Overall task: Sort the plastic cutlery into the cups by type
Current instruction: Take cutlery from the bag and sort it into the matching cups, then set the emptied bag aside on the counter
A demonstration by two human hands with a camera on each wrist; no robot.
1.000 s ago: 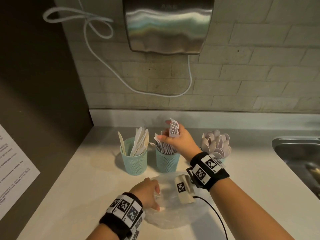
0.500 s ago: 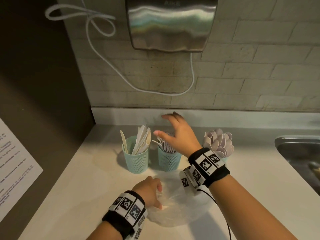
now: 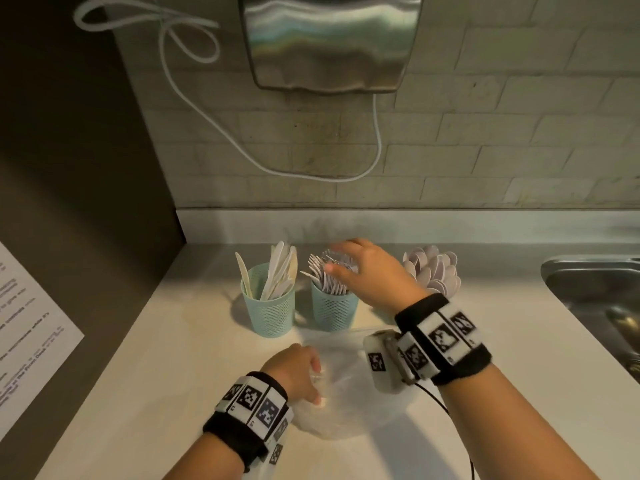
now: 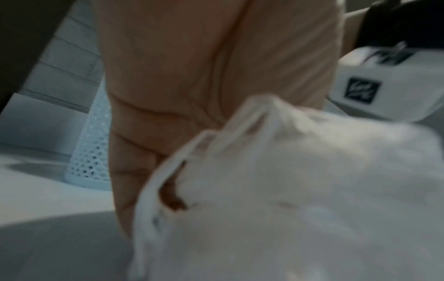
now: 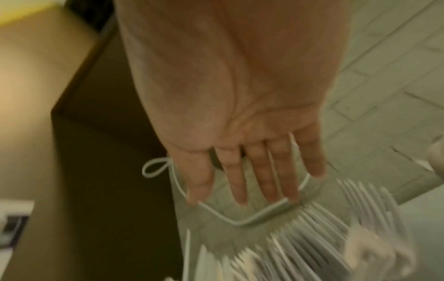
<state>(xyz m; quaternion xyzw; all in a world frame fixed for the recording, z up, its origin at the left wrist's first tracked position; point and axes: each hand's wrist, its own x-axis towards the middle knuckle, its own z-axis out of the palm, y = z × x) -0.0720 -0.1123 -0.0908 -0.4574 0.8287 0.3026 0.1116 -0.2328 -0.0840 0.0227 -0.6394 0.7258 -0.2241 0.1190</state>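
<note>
Three teal mesh cups stand in a row by the back wall. The left cup (image 3: 268, 308) holds white knives, the middle cup (image 3: 333, 311) holds forks (image 3: 320, 271), and the right one is hidden under a fan of spoons (image 3: 434, 271). My right hand (image 3: 334, 258) hovers flat over the forks with straight, spread fingers and holds nothing. The right wrist view shows its open palm (image 5: 252, 180) above the fork tines (image 5: 312, 228). My left hand (image 3: 311, 379) grips a crumpled clear plastic bag (image 3: 356, 393) on the counter, and the bag (image 4: 300, 190) fills the left wrist view.
A steel sink (image 3: 595, 299) lies at the right edge. A hand dryer (image 3: 329, 39) with a looping white cable (image 3: 214, 123) hangs on the tiled wall above the cups. A dark side wall with a printed sheet (image 3: 27, 341) closes the left.
A second ago my right hand held a bunch of forks above the middle cup. It let them go into the cup, opened, and now lies lower over the forks. The left hand stayed on the bag.
</note>
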